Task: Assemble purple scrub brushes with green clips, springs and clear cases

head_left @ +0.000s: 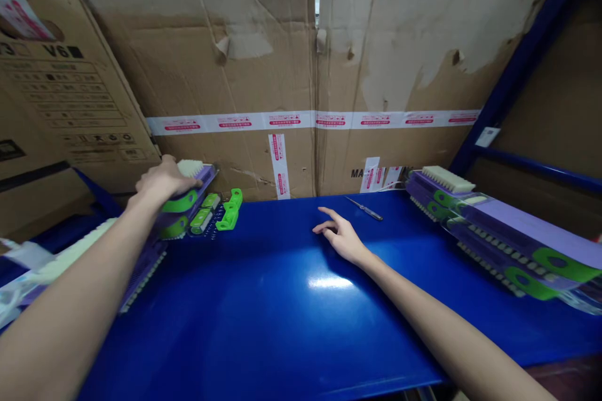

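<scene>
At the left, my left hand (162, 180) is closed over the top of a purple-and-green block with cream bristles (207, 174), which lies on a stack of similar pieces. My forearm hides part of that stack. My right hand (342, 237) hovers over or rests lightly on the blue table (263, 319), fingers apart, holding nothing. Behind it and to the right lies a thin screwdriver (371, 210). Bright green plastic brackets (230, 210) lie beside the left stack, with small dark springs (216, 220) next to them.
More purple-and-green bristled blocks (512, 225) are stacked along the right side. Cardboard sheets (244, 75) with printed tape wall off the back. A blue metal post (508, 69) rises at the right. A white cable end (31, 257) sits at the far left.
</scene>
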